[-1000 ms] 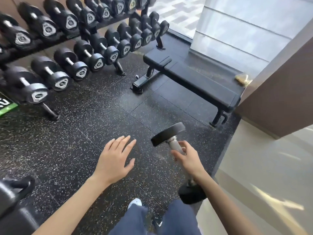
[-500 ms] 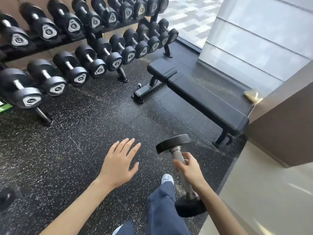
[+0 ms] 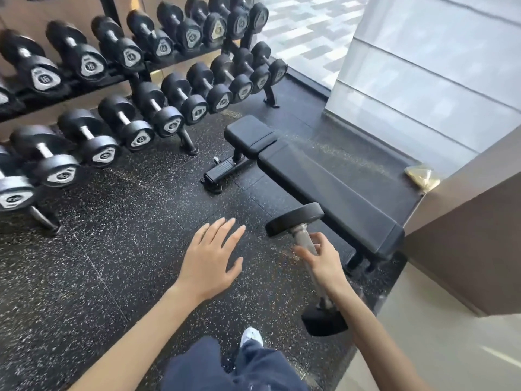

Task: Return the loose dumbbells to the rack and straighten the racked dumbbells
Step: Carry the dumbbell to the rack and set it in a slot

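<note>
My right hand [image 3: 324, 262] grips the metal handle of a black dumbbell [image 3: 296, 221], held nearly upright in the air with one head up front and the other head low by my arm. My left hand [image 3: 210, 261] hovers flat with fingers spread, holding nothing, a little left of the dumbbell. A two-tier rack [image 3: 135, 77] runs along the upper left, filled with several black dumbbells whose silver end plates face me.
A black flat bench [image 3: 324, 176] stands on the speckled rubber floor right of the rack, just beyond the held dumbbell. A brown wall corner and a pale tiled floor lie to the right. My legs and a white shoe [image 3: 251, 335] show at the bottom.
The view has shifted toward the rack and bench, which now sit larger and lower in frame. My right hand still carries the dumbbell, and my legs have stepped forward.
</note>
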A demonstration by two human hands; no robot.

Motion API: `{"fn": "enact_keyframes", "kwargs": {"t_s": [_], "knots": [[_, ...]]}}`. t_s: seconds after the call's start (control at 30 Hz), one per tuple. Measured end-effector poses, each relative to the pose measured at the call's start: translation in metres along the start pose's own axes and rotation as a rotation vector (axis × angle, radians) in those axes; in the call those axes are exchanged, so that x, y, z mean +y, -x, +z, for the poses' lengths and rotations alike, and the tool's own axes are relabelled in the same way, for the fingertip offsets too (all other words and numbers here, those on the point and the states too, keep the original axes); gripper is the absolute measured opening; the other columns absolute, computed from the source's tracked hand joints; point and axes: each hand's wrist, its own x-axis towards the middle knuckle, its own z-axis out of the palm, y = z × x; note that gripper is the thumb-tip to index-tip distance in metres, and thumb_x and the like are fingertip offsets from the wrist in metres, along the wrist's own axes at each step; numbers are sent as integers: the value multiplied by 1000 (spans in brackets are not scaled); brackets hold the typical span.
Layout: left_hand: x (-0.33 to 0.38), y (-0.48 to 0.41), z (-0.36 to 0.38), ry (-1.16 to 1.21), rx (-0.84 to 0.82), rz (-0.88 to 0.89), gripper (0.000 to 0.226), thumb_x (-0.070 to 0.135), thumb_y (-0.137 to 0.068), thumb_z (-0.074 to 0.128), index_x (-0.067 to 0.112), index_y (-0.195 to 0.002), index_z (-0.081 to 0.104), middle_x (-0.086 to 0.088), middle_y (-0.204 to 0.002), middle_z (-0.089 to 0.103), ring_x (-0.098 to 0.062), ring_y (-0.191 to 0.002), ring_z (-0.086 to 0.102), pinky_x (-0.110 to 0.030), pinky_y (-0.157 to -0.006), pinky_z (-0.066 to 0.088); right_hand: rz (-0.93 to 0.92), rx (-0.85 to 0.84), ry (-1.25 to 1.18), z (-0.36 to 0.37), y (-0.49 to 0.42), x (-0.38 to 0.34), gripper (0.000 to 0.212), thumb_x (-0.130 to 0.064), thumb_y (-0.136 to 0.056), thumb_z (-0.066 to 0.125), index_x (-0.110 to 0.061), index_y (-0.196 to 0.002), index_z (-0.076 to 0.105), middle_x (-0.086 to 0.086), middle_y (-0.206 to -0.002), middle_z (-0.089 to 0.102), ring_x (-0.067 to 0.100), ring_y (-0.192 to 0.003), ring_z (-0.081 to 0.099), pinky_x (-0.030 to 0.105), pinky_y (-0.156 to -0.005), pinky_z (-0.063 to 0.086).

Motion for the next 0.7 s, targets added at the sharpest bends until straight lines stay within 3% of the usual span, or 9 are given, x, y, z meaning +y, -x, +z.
{"fn": "enact_keyframes", "kwargs": {"t_s": [0.23, 0.4, 0.57, 0.7], "knots": [[40, -76, 19, 1, -38, 97, 60, 46, -86, 38, 16, -138, 48, -10, -138, 51, -28, -129, 45, -48, -106, 38, 86, 20, -55, -40, -33, 29, 26, -24, -83, 67, -20, -104, 52, -3, -96, 63, 10, -82, 63, 26, -68, 51], [58, -125, 30, -17, -75, 179, 61, 46, -86, 38, 16, -138, 48, -10, -139, 51, -28, -130, 44, -43, -109, 28, 160, 94, -99, -72, -52, 51, 21, -26, -81, 69, -23, -96, 54, 1, -92, 66, 19, -82, 66, 38, -72, 53], [81, -182, 41, -14, -85, 252, 61, 46, -86, 38, 16, -138, 48, -10, -139, 51, -28, -130, 44, -43, -108, 27, 202, 176, -131, -117, -81, 63, 25, -26, -82, 69, -20, -101, 53, 3, -89, 67, 23, -76, 67, 38, -68, 53], [124, -243, 48, 8, -99, 317, 60, 46, -86, 39, 15, -136, 50, -10, -137, 53, -28, -128, 46, -43, -107, 27, 200, 235, -146, -170, -114, 68, 21, -19, -84, 67, -20, -100, 53, 3, -88, 67, 18, -72, 65, 30, -60, 52]]}}
